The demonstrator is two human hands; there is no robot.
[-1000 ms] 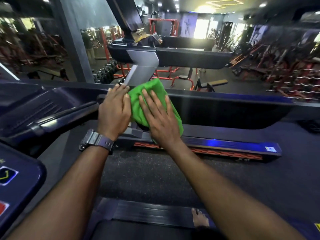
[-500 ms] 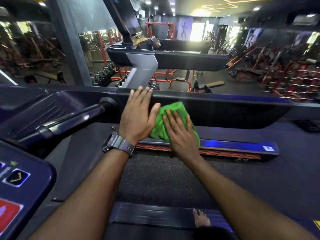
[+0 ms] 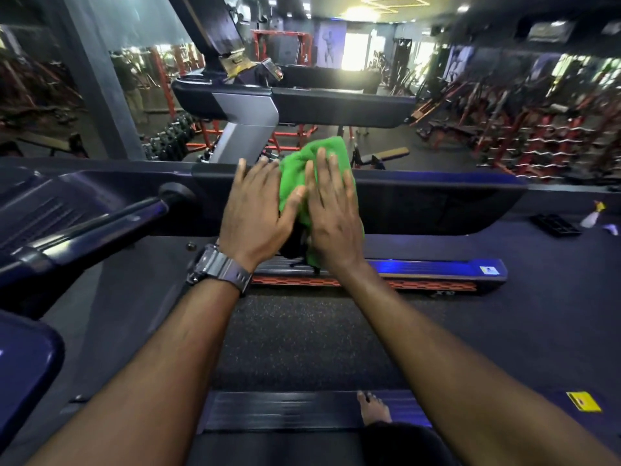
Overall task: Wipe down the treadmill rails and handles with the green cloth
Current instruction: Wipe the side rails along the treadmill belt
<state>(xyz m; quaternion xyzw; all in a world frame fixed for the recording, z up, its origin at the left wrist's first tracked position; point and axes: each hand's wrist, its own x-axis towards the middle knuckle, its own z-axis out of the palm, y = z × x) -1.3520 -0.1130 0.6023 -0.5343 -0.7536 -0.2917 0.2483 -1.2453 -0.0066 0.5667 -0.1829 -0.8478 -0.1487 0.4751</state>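
a green cloth (image 3: 314,169) is draped over the dark side rail (image 3: 437,193) of the treadmill, which runs from left to right across the middle of the view. the cloth is pressed against the rail by the right hand (image 3: 331,213), laid flat on it with straight fingers (image 3: 321,169) spread a little apart and pointing toward the far side. the left hand (image 3: 257,210) is laid just to the left of the cloth, its fingers straight and close together on the top of the rail, with the thumb touching the cloth's left edge. nothing is gripped by either hand; both are held flat. a grey wristwatch (image 3: 218,267) is worn on the left wrist. a dark round handle bar (image 3: 100,227) is seen at the left, slanting from the near left up to the rail. a second treadmill with a grey upright (image 3: 245,129) is seen beyond the rail. on the floor at the far right a white spray bottle (image 3: 592,216) is seen lying beside a black tray-like thing. a bare foot (image 3: 373,408) is seen at the near edge, on the ribbed side strip of the deck.
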